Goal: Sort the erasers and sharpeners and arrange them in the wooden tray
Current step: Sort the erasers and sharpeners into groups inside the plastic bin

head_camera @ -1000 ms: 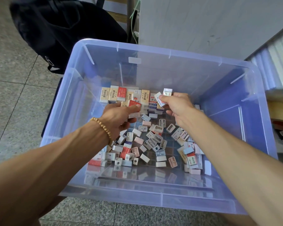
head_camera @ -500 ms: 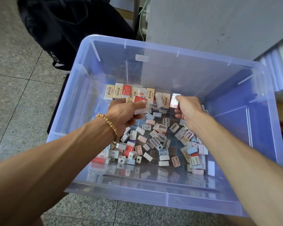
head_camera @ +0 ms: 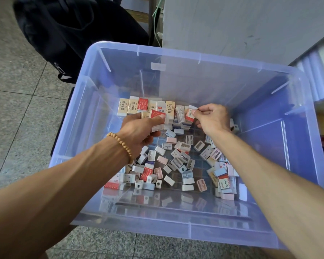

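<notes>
The left hand has its grip curled around a small stack of erasers, with a red eraser on top under the thumb. The right hand has its grip pinching one white and red eraser by its top end, just at the row of erasers standing along the far wall of the big clear bin.

These erasers look light and a bit soft, with smooth paper sleeves that could slip. Holding one by its two flat sides, or by the short ends, looks best. A stack could slide apart, so it likely needs a firm, gentle squeeze.

The erasers are little blocks in tan, white and red wrappers with writing on them. The loose pile in the middle of the bin is mixed: more erasers, plus small boxy sharpeners in white, pale pink and pale blue. The sharpeners look hard and light.

I cannot see a wooden tray clearly.
</notes>
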### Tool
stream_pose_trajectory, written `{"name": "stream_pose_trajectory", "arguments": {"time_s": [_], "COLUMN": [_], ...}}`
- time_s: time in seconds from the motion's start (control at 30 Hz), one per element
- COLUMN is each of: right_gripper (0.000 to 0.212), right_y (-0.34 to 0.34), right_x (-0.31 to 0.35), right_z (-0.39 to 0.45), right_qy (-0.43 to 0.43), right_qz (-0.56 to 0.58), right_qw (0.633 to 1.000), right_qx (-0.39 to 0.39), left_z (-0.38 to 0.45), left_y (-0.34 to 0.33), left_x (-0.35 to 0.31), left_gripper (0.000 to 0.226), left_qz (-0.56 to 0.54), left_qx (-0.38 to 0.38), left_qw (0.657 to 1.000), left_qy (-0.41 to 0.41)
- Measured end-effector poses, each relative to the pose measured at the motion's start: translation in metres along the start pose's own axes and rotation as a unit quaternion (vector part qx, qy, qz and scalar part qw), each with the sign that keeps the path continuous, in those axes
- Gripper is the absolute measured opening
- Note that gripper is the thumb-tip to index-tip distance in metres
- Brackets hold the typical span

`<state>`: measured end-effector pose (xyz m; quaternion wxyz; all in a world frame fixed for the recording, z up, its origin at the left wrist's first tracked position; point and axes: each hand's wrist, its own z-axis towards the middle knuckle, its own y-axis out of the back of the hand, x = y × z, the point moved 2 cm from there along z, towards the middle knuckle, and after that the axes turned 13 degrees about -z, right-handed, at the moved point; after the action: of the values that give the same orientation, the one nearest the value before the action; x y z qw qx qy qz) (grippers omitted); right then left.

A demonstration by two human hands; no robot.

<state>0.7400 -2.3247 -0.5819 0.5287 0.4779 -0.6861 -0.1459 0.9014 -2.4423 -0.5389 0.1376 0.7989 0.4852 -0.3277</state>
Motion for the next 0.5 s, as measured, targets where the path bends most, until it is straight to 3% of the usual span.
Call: {"name": "stream_pose_trajectory", "arguments": {"time_s": [0.1, 0.27, 0.5], "right_gripper": [0.02, 0.047, 0.022], "right_y": [0.0, -0.008, -0.006], "right_x": [0.001, 0.013, 0.007], "right_z": [-0.009, -0.023, -0.02], "right_qy": [0.039, 0.138, 0.097], "right_qz": [-0.079, -0.214, -0.166], "right_qw": [0.995, 0.966, 0.98], "right_qx": [-0.047, -0.04, -0.043], "left_z": [0.0, -0.002, -0.006], "left_y": [0.0, 0.0, 0.0], "left_x": [0.0, -0.001, -0.001], "left_gripper": [0.03, 0.027, 0.023], "left_qz": [0.001, 0.005, 0.01], "left_qx": [0.001, 0.005, 0.011], "left_qw": [1.0, 1.0, 1.0], "left_qy": [0.002, -0.003, -0.008]}}
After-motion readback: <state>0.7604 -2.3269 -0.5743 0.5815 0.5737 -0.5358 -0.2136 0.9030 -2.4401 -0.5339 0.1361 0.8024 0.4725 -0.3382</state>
